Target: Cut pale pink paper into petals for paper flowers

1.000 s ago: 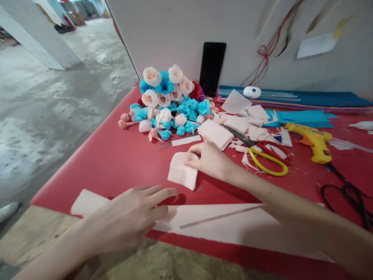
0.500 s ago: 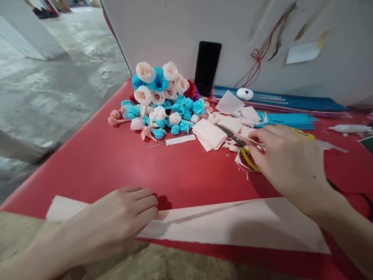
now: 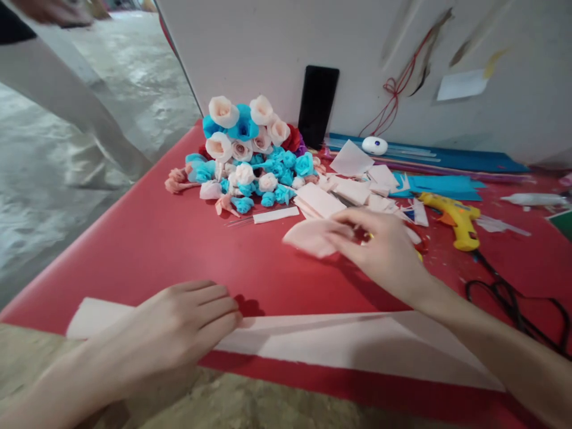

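Note:
My left hand (image 3: 187, 319) rests on a long pale pink crepe paper strip (image 3: 322, 342) along the table's front edge. Its fingers are curled together and press on the strip; the thumb is hidden. My right hand (image 3: 379, 247) pinches a pale pink paper piece (image 3: 310, 237) with a rounded edge, slightly blurred, above the table. Just behind that piece lies a stack of folded pale paper (image 3: 319, 199). Scissors (image 3: 342, 199) lie among the scraps, mostly covered by my right hand.
Pink, white and blue paper flowers (image 3: 250, 161) are heaped at the back. A yellow glue gun (image 3: 458, 220) with a black cord (image 3: 509, 298) lies at right. A black phone (image 3: 318, 107) leans on the wall. A person's leg (image 3: 89, 113) shows at far left.
My right hand has moved left and toward me from the scissors and now holds the rounded paper piece. The glue gun is uncovered. A person has come into view at left.

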`<action>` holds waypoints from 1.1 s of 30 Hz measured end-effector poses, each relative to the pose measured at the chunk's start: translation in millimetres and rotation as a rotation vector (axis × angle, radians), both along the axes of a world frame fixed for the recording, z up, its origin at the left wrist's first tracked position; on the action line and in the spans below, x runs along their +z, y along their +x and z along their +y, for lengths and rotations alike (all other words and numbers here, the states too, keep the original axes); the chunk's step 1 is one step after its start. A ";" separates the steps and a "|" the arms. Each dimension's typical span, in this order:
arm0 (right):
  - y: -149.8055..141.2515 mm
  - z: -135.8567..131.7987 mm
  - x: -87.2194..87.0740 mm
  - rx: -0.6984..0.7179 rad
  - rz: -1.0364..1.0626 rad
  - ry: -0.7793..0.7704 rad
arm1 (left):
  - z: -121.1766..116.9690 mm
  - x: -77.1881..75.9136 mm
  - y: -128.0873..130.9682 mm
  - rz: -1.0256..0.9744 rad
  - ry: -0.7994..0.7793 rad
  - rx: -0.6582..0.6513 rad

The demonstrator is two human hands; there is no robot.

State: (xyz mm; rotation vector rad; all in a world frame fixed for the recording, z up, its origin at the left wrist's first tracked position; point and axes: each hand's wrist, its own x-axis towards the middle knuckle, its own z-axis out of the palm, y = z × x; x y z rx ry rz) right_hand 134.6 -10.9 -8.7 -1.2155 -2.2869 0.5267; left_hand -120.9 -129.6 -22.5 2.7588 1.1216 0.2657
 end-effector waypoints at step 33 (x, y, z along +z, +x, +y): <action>-79.6 19.9 -51.9 0.375 -0.133 -0.531 | 25.5 -24.7 -15.7 0.153 -0.032 0.409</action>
